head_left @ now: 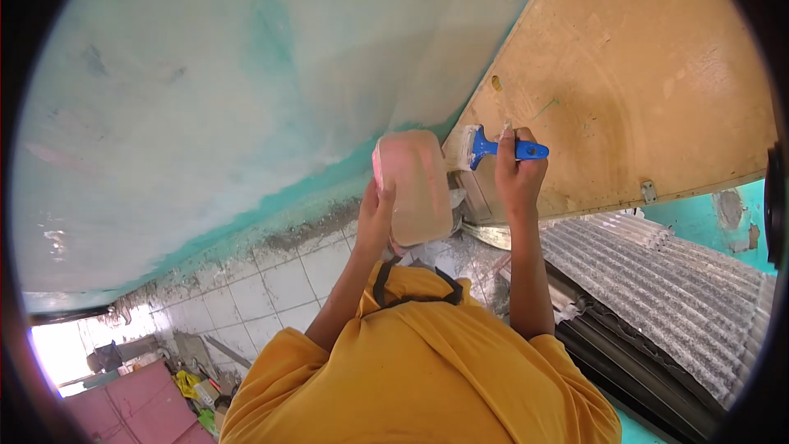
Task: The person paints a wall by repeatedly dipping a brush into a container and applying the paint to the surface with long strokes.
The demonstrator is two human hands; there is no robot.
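Note:
My left hand (pixel 376 218) grips a plastic container (pixel 417 189) by its left side. The container is pale and cloudy with a pink patch near its upper left edge; whatever it holds cannot be made out. In my right hand (pixel 521 177) is a paintbrush (pixel 485 146), its blue handle pinched between thumb and fingers. The whitish bristles point left, close to the container's right edge. In front of me stands a wall (pixel 246 99) with whitish paint over turquoise, and turquoise still shows along its lower edge.
An orange-brown wooden panel (pixel 633 90) meets the wall at the right. Corrugated grey sheets (pixel 649 271) lie at lower right. White floor tiles (pixel 267 292) are dirty along the wall's base. A pink cabinet-like surface (pixel 140 403) and assorted clutter (pixel 197 390) sit at lower left.

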